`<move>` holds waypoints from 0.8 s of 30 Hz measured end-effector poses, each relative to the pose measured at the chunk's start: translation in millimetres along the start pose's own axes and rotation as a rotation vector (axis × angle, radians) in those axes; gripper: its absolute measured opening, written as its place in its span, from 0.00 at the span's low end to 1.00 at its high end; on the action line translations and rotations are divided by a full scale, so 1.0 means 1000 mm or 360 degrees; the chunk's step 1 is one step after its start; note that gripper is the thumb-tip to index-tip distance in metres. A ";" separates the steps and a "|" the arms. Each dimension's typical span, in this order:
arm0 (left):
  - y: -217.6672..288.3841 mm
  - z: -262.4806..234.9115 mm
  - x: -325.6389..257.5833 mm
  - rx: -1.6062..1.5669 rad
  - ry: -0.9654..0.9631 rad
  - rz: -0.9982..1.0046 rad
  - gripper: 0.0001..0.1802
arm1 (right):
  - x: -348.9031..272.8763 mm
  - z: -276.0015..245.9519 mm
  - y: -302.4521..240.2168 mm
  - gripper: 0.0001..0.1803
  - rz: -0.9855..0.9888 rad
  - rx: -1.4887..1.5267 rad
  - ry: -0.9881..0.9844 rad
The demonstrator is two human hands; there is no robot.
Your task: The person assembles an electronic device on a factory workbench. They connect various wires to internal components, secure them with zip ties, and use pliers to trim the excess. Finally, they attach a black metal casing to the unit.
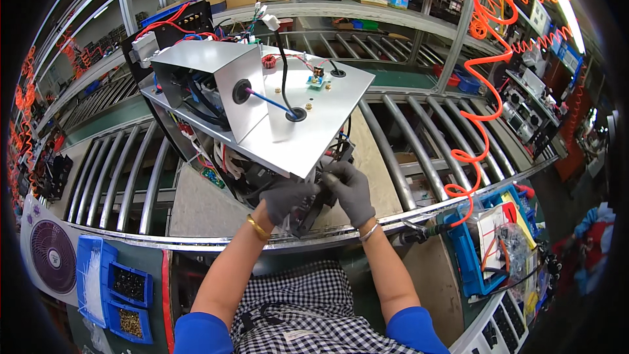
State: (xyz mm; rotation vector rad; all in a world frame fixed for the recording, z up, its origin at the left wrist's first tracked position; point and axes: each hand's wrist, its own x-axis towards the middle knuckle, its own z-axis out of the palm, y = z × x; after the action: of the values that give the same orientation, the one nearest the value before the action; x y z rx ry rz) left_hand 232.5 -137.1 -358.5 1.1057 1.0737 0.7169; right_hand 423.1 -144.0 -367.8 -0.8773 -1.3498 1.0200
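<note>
A silver sheet-metal assembly with a raised box-shaped housing sits on a wooden board in front of me. Under its near corner, my left hand, in a grey glove, is closed around a dark part that hangs toward the board's edge. My right hand, also gloved, meets it from the right, fingers curled and pinched by the same corner. What the right fingertips grip is too small to tell. Black and white wires crowd the underside left of my hands.
Metal rollers flank the board. An orange coiled air hose hangs at right, ending at a dark air tool. Blue bins of small parts and a fan stand lower left; a blue crate stands right.
</note>
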 end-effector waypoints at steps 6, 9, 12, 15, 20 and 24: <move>-0.009 -0.003 0.004 -0.1023 -0.0253 0.0082 0.06 | -0.028 -0.012 0.032 0.06 0.0078 0.0125 0.0013; -0.028 -0.014 0.017 -0.1378 -0.0565 0.0121 0.10 | -0.021 -0.012 0.044 0.06 0.0001 0.0085 0.0081; -0.039 -0.011 0.023 -0.1524 -0.0400 0.0210 0.12 | 0.007 -0.002 0.032 0.10 -0.0064 0.0060 0.0104; -0.042 -0.009 0.027 -0.1417 -0.0259 0.0281 0.16 | 0.024 0.013 0.014 0.10 0.0024 0.0184 0.0111; -0.014 0.018 0.014 -0.1331 0.0164 0.0189 0.13 | 0.017 0.003 0.016 0.10 0.0233 0.0383 -0.0012; 0.005 0.025 0.009 -0.1256 0.0280 0.0059 0.11 | 0.009 0.002 0.017 0.09 0.0292 0.0433 -0.0064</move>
State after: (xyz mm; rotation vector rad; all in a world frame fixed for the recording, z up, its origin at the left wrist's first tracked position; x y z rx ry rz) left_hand 259.2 -136.4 -355.2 0.3878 0.7921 1.1529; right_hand 419.4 -129.9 -381.0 -0.7872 -1.1446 1.3348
